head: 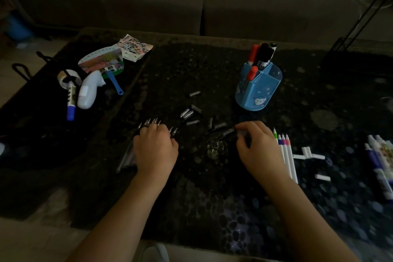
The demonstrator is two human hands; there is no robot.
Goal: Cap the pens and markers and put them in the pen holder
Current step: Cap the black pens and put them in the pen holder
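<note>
A blue pen holder (260, 89) stands at the middle right of the dark table with several capped markers in it. My left hand (155, 149) lies palm down on a row of uncapped pens (152, 122), whose metal tips stick out past my fingers. Several loose dark caps (192, 112) are scattered between the hands and the holder. My right hand (256, 147) has its fingertips pinched on one dark cap (228, 132) on the table. Thin white markers with coloured tips (286, 151) lie just right of that hand, with white caps (308, 155) beside them.
At the left lie a tape roll (68, 78), a white bottle (88, 91), a blue-capped marker (71, 102) and sticker sheets (119, 53). More markers (380, 159) lie at the right edge. A grey sofa (191, 2) stands behind the table; a black stand (357, 25) is at the back right.
</note>
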